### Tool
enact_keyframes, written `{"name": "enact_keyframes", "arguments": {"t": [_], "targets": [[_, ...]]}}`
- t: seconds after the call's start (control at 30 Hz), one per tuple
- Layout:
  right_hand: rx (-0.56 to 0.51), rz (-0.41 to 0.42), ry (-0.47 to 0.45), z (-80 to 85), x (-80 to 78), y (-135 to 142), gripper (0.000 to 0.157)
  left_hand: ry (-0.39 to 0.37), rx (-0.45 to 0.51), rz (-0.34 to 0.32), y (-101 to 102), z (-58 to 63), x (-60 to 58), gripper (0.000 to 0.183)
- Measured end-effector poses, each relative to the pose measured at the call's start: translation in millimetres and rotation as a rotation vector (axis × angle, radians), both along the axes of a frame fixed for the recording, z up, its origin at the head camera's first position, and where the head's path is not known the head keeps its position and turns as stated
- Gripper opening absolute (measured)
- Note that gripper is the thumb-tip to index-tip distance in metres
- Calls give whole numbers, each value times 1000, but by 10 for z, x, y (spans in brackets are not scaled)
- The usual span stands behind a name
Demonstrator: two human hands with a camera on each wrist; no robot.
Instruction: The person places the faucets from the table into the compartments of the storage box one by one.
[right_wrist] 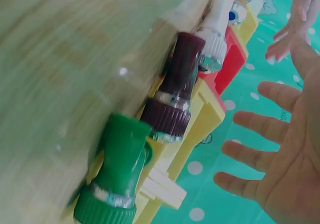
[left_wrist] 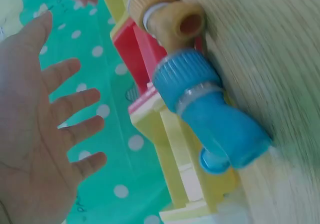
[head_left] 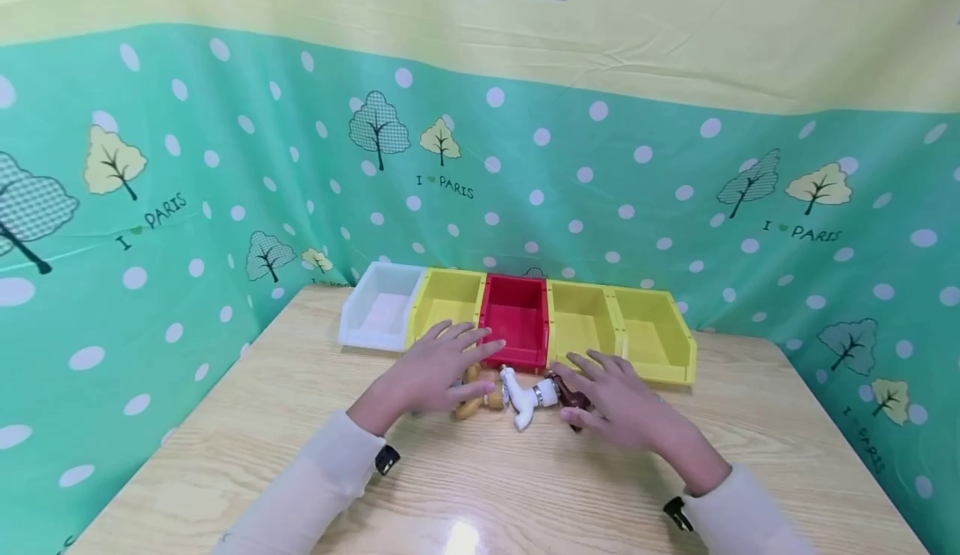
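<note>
Both hands are held palm down over a row of plastic water taps, fingers spread and holding nothing. My left hand (head_left: 435, 373) is above the left end, over a tan tap (head_left: 471, 407) and a blue tap (left_wrist: 220, 124). Above the right end is my right hand (head_left: 621, 402), near a dark maroon tap (head_left: 576, 401) and a green tap (right_wrist: 120, 151). Between the hands lies a white tap (head_left: 522, 401) with its spout toward me. In the head view the hands hide the blue and green taps.
Behind the taps stands a row of bins: a white bin (head_left: 372, 340) at left, a red bin (head_left: 513, 362) in the middle, and yellow bins (head_left: 660, 372) on either side of it. They stand on a wooden table (head_left: 517, 480), before a green patterned curtain (head_left: 637, 180).
</note>
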State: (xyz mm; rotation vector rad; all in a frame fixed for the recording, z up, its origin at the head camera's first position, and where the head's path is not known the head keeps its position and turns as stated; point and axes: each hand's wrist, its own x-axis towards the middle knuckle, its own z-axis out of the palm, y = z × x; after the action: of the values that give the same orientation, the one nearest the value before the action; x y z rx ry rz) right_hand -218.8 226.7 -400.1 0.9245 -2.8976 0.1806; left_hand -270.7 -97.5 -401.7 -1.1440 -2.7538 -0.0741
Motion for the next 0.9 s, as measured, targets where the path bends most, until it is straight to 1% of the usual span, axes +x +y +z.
{"name": "enact_keyframes", "arguments": {"t": [0.13,0.27,0.43,0.57,0.73,0.8,0.9], "targets": [[26,20,32,29,-7,87,65,43,36,44,-91,4,-63,65],[43,25,41,44,3,173,62,78,71,112,-220,0,-136,60],[55,15,46,61,37,291,57,74,104,206,-369,-16,-228,57],[74,26,60,38,45,402,52,64,142,275,-488,-30,-299,57],[67,27,53,6,49,555,43,105,196,352,-667,-56,-410,56],[62,22,47,0,48,601,42,127,220,392,-744,-69,-452,55],[61,25,33,-12,44,650,38,140,273,460,-867,-83,-497,52]]}}
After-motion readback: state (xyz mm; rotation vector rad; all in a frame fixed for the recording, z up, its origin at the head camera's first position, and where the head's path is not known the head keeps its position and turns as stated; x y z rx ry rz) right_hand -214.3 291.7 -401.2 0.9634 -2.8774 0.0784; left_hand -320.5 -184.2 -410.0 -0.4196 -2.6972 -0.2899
